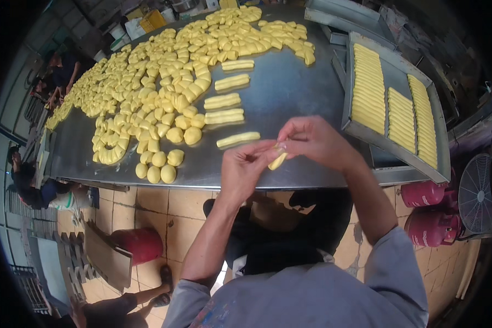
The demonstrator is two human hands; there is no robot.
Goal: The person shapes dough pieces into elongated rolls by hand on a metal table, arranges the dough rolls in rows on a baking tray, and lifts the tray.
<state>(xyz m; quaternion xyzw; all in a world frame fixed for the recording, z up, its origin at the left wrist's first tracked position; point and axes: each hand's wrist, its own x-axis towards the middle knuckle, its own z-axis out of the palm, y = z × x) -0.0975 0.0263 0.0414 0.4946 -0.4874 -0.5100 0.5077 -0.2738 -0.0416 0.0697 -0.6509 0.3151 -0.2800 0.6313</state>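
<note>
I'm pinching a small yellow dough strip (pixel 277 162) between the thumb and fingers of my left hand (pixel 241 167) and my right hand (pixel 318 143), holding it near the front edge of the metal desk (pixel 290 87); five dough sticks (pixel 222 101) are lying beyond, a heap of dough pieces (pixel 164 82) is covering the left side, and a tray (pixel 392 71) is carrying three columns of ridged dough at right
</note>
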